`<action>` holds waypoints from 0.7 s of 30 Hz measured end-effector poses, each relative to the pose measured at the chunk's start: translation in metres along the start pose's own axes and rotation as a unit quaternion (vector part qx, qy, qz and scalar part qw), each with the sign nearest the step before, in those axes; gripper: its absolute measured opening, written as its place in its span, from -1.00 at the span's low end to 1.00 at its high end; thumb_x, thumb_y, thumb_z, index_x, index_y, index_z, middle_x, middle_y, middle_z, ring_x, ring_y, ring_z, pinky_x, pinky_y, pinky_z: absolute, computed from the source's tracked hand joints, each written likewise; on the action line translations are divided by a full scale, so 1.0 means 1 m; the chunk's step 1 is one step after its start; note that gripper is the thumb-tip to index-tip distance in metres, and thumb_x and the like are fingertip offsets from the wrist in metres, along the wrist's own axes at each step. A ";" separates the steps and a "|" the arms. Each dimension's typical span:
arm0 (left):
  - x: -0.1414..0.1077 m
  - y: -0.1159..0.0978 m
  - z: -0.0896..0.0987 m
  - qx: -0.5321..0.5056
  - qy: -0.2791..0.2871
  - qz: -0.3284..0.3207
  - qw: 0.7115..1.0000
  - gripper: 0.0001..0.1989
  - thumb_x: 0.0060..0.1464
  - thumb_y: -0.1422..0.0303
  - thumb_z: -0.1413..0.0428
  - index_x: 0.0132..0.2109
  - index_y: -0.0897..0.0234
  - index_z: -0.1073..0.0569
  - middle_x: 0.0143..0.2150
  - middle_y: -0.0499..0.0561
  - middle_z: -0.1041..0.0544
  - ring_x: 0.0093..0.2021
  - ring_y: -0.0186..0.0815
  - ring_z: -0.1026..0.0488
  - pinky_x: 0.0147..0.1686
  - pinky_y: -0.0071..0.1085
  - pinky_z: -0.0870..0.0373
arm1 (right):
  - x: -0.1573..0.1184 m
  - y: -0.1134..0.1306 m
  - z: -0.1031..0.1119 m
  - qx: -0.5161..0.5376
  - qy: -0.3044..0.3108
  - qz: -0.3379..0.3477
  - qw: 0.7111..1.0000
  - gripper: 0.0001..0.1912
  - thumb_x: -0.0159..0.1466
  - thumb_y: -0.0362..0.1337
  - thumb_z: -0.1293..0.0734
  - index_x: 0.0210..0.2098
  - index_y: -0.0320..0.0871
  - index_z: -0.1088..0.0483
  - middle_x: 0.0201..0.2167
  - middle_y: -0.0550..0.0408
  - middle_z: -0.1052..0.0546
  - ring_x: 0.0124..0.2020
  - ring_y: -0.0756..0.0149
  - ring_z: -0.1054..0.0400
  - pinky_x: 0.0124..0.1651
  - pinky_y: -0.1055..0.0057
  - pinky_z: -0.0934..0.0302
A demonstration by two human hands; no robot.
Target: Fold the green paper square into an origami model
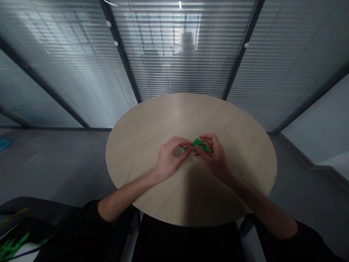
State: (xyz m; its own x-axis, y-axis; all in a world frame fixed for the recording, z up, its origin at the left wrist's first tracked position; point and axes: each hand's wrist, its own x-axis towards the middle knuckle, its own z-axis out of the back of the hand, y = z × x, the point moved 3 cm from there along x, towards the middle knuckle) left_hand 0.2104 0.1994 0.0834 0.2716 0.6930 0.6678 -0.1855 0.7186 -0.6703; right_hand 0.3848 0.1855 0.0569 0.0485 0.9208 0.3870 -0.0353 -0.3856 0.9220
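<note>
Piece of bright green material [201, 144], angular and apparently creased, held between two bare hands over the middle of a tabletop [152, 120]. The left hand [170, 156] pinches a narrow end of it between thumb and forefinger, the two digits enclosing a rounded gap through which the wood shows. The right hand [215, 156] grips the broader portion, its thumb laid on the near side and its fingers curled around the far and right sides (details of the folds are too small to tell). The fingertips of the two hands lie close together at the piece.

The tabletop is oval in this view, pale and wood-grained, with a dark shadow [204, 196] below the right hand. Both forearms enter from the near edge, out of black sleeves [308, 236]. Grey floor [68, 156] surrounds the tabletop, with a blue item [4, 143] at the far left. Beyond stand glazed panels with horizontal blinds [185, 80], divided by dark uprights [125, 54]; a pale wall [319, 127] adjoins on the right. At the lower left corner, green, leaf-like strands [13, 247] appear beside a white surface [28, 253].
</note>
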 end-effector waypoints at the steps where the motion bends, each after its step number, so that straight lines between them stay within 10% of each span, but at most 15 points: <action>1: 0.000 0.000 0.000 0.005 -0.005 -0.004 1.000 -0.89 0.23 0.39 -0.28 -0.10 0.26 -0.61 -0.17 0.07 -0.63 -0.22 -0.31 -0.60 -0.14 -0.35 -0.59 | 0.000 0.000 0.000 -0.002 0.003 0.004 1.000 -0.63 0.29 -0.08 -0.47 -0.03 -0.03 -0.31 -0.21 0.10 -0.55 -0.28 0.29 -0.54 -0.29 0.33 -0.54; 21: -0.001 -0.002 0.001 0.034 -0.009 -0.023 0.999 -0.86 0.22 0.42 -0.28 -0.07 0.24 -0.59 -0.18 0.06 -0.62 -0.17 -0.28 -0.57 -0.10 -0.30 -0.54 | 0.000 0.004 0.000 0.009 -0.003 0.006 1.000 -0.69 0.31 -0.11 -0.45 -0.05 -0.05 -0.34 -0.22 0.07 -0.60 -0.27 0.27 -0.57 -0.28 0.33 -0.56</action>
State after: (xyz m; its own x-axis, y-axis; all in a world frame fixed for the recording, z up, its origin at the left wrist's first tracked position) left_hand 0.2099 0.1976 0.0844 0.2650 0.6595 0.7034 -0.2372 0.7517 -0.6154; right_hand 0.3842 0.1841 0.0603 0.0541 0.9161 0.3973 -0.0179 -0.3969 0.9177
